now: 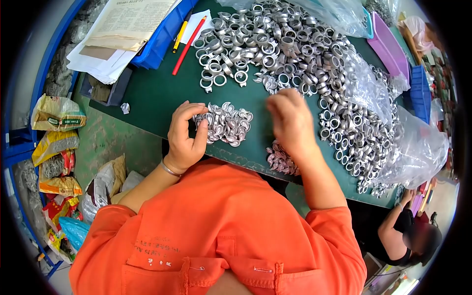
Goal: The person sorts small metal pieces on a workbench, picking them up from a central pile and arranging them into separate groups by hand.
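Note:
My left hand [186, 139] rests at the left side of a pile of small silver leaf-shaped metal pieces [229, 124]. Its thumb and forefinger are apart, with their tips at the edge of the pile. My right hand [291, 123] is over the table to the right of that pile, its fingers bent and smeared by motion, so whether they hold anything is unclear. Partly behind my right wrist lies a smaller heap of pinkish leaf-shaped pieces [281, 160]. Just beyond the right fingers sit a few more silver leaf-shaped pieces [269, 84].
A large heap of metal rings [305, 44] spreads over the back and right of the green table [162, 98]. Clear plastic bags [415, 142] lie on its right. A red pencil [189, 45], papers [105, 39] and a blue bin [160, 39] are at back left. Another person [400, 231] sits at lower right.

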Available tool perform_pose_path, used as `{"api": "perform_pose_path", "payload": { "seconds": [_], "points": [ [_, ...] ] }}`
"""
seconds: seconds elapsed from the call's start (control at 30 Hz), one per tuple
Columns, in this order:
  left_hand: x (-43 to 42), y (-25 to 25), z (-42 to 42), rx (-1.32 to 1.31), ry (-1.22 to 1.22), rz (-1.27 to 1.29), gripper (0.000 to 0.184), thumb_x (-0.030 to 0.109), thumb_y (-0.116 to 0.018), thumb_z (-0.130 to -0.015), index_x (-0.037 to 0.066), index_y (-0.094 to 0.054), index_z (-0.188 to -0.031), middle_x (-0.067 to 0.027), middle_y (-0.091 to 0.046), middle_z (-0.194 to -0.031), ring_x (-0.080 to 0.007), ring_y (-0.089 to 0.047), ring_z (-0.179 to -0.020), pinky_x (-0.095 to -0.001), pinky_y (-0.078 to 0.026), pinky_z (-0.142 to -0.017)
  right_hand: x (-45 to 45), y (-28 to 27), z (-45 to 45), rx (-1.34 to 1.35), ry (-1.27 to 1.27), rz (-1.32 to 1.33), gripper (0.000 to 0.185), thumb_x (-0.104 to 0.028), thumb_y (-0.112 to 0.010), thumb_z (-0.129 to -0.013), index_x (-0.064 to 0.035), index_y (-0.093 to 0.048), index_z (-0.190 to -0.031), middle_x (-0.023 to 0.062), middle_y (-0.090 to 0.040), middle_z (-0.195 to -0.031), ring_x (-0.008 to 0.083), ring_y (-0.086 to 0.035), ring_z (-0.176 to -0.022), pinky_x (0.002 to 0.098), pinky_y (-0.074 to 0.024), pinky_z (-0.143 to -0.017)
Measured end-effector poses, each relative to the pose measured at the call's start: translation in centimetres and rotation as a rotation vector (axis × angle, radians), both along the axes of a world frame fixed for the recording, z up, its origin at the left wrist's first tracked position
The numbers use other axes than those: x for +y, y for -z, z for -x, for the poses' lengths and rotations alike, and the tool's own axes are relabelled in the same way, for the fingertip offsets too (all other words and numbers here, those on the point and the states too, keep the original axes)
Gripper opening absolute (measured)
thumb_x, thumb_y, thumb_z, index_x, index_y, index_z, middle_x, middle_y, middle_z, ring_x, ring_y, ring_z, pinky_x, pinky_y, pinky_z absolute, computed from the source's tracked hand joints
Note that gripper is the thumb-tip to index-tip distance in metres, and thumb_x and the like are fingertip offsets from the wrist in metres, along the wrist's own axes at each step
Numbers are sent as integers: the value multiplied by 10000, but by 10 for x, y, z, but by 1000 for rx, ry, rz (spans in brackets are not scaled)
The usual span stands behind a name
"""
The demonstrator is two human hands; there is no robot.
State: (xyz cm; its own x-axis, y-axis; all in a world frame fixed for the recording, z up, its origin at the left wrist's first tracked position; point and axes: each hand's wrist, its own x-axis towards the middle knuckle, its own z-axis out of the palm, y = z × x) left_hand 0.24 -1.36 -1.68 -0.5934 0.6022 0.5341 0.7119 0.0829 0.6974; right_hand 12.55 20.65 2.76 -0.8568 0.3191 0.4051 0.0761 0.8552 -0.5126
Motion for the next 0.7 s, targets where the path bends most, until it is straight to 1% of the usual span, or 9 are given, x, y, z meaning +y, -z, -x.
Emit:
{"api": "perform_pose_path", "payload": {
  "seconds": [0.07,0.17,0.23,0.4,0.47,0.5,0.53,0.67,0.7],
  "points": [
    [1,0,0,1,-1,-4,327,-66,-595,-875,-1,-524,-1187,-134,-666,-1064,-285,-630,-1085,-481,-408,-1058,18,9,-7,-177,102,-79,149,1,-645,-805,-27,-680,-948,120,-619,-962,334,-603,-929,422,-517,-779],
    [1,0,1,20,3,1,331,-68,-592,-874,-2,-521,-1190,-133,-664,-1066,-284,-629,-1084,-483,-408,-1058,24,12,-16,-175,46,-68,158,21,-644,-779,-20,-674,-929,119,-613,-947,336,-602,-919,431,-516,-774],
    [0,0,1,17,7,3,333,-69,-592,-875,-2,-518,-1193,-134,-663,-1067,-283,-629,-1083,-486,-406,-1059,25,11,-20,-216,-23,56,134,64,-647,-800,1,-664,-917,144,-614,-905,347,-610,-882,406,-503,-771],
    [0,0,0,2,14,4,330,-66,-591,-877,-3,-518,-1193,-133,-663,-1071,-285,-628,-1084,-487,-405,-1059,23,-1,-16,-271,-148,13,136,94,-610,-814,4,-635,-913,150,-613,-907,349,-606,-895,391,-499,-776],
    [1,0,1,-6,10,1,328,-63,-591,-880,-3,-518,-1193,-132,-663,-1074,-285,-628,-1084,-486,-403,-1060,26,7,-14,-99,7,34,184,72,-647,-760,-12,-634,-923,152,-607,-897,371,-600,-883,432,-501,-761],
    [1,1,1,-3,10,-3,325,-59,-591,-883,-3,-519,-1194,-131,-663,-1076,-284,-626,-1087,-485,-401,-1061,28,6,-15,-84,75,99,113,41,-631,-827,-14,-633,-925,161,-608,-899,385,-609,-843,442,-501,-717],
    [0,1,0,-1,10,-3,322,-55,-591,-886,-3,-519,-1195,-130,-663,-1078,-283,-625,-1089,-483,-400,-1063,27,5,-16,-111,142,116,50,-19,-642,-866,-17,-633,-916,169,-610,-901,390,-615,-811,447,-504,-684],
    [0,1,1,10,19,10,321,-50,-593,-889,-3,-520,-1198,-130,-663,-1080,-281,-622,-1094,-483,-396,-1066,12,7,-19,-300,180,20,178,-130,-716,-836,-26,-596,-917,162,-606,-880,383,-609,-840,455,-505,-720],
    [0,1,0,-1,18,7,321,-50,-593,-888,-3,-520,-1198,-129,-663,-1081,-281,-622,-1095,-484,-396,-1067,7,8,-18,-258,179,8,196,-103,-725,-819,-29,-576,-923,153,-601,-867,377,-605,-848,457,-500,-729]
  ]
}}
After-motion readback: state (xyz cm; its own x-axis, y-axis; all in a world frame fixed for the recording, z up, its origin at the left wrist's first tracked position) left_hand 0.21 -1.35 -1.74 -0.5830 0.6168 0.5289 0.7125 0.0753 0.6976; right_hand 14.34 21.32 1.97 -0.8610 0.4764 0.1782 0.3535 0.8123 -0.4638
